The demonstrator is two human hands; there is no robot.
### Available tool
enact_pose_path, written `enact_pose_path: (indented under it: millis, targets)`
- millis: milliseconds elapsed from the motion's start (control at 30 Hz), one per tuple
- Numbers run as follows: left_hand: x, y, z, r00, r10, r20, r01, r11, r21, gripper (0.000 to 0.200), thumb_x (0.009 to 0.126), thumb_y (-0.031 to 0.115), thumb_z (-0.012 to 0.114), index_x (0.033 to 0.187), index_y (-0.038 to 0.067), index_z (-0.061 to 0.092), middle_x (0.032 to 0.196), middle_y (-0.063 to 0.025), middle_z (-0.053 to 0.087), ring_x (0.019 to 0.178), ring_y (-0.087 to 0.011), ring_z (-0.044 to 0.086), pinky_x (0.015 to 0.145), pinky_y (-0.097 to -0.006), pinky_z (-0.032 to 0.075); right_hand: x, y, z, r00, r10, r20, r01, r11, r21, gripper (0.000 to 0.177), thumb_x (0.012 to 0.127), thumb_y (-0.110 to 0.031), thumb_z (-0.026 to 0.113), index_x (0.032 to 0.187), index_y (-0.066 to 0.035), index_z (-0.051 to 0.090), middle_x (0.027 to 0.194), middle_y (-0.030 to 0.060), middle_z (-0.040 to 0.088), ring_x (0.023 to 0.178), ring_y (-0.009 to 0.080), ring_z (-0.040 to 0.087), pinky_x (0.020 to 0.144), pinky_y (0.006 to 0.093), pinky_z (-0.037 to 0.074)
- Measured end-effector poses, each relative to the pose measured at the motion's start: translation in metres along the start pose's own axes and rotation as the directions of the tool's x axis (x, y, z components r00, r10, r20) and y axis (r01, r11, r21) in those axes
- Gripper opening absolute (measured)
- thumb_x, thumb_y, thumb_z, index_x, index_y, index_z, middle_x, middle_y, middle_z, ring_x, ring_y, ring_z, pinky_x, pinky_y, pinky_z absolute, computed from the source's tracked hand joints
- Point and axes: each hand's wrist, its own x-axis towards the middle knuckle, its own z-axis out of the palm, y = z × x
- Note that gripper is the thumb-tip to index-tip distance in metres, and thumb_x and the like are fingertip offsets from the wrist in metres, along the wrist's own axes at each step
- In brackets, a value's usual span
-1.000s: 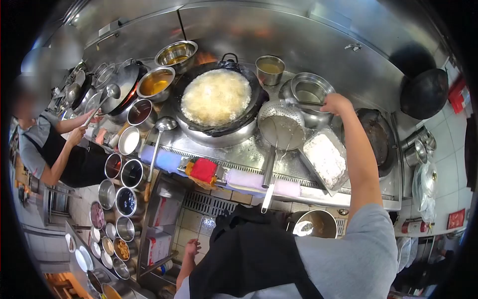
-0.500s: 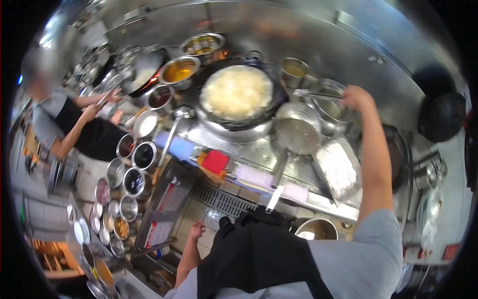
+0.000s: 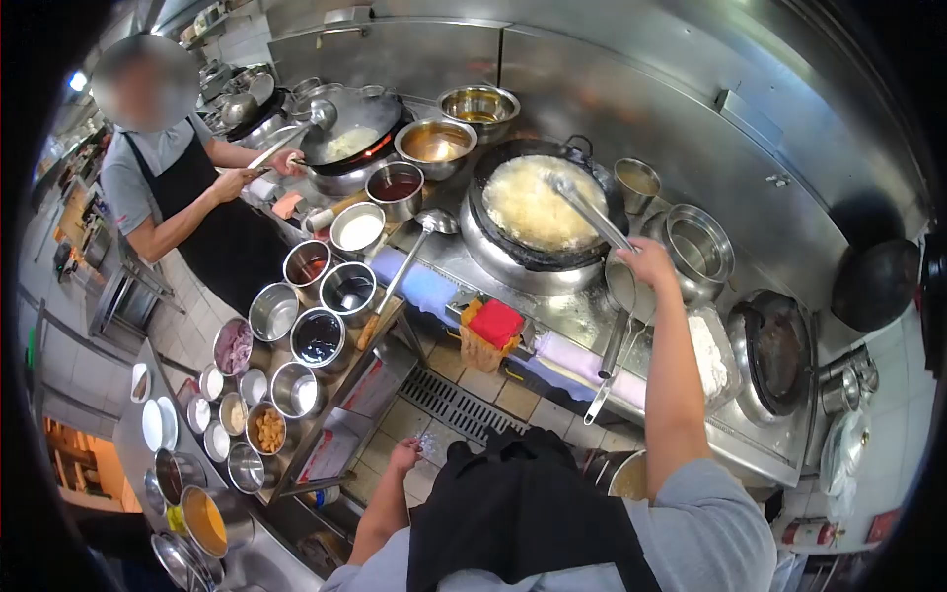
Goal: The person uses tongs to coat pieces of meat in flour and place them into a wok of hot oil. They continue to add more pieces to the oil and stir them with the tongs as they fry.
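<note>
My right hand (image 3: 648, 262) is closed around the handle end of metal tongs (image 3: 597, 215). Their far end is in the pale, foaming contents (image 3: 546, 203) of a black wok (image 3: 488, 237) on the stove. Below that hand, a strainer's dark handle (image 3: 618, 343) points toward me. My left hand (image 3: 405, 453) hangs low beside my apron, its fingers curled; whether anything is in them is too small to tell. Right of the strainer lies a metal tray (image 3: 732, 357) with white powder.
A co-worker (image 3: 182, 178) stands at the left with a ladle over another wok (image 3: 380, 148). Bowls of oil (image 3: 435, 144) and several sauce pots (image 3: 318, 336) stand between us. A long ladle (image 3: 402, 266) lies near the counter edge. An empty dark wok (image 3: 774, 345) sits at the right.
My right hand has moved left toward the wok, bringing the tongs into its contents. The whole view has shifted, and the co-worker and the second wok show more fully.
</note>
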Motion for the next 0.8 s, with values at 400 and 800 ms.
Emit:
enact_pose_path:
  millis: [400, 800]
  targets:
    - [-0.023, -0.036, -0.055, 0.951, -0.297, 0.082, 0.263, 0.921, 0.287, 0.03, 0.085, 0.029, 0.057, 0.107, 0.009, 0.056, 0.086, -0.008, 0.061, 0.066, -0.0182, 0.058, 0.057, -0.0333, 0.047, -0.135, 0.102, -0.02, 0.931, 0.348, -0.115, -0.289, 0.89, 0.353, 0.042, 0.08, -0.028, 0.065, 0.114, -0.005, 0.058, 0.075, 0.011, 0.064, 0.061, 0.0163, 0.059, 0.054, 0.0295, 0.047]
    - [-0.022, 0.02, 0.036, 0.975, 0.192, 0.108, -0.202, 0.976, 0.088, 0.027, 0.087, 0.028, 0.053, 0.106, 0.009, 0.056, 0.085, -0.0016, 0.061, 0.065, -0.014, 0.058, 0.05, -0.0276, 0.042, -0.085, 0.027, 0.099, 0.994, 0.089, -0.061, -0.091, 0.996, -0.026, 0.049, 0.082, -0.029, 0.058, 0.126, -0.011, 0.046, 0.106, 0.0223, 0.058, 0.098, 0.0381, 0.057, 0.084, 0.0445, 0.045]
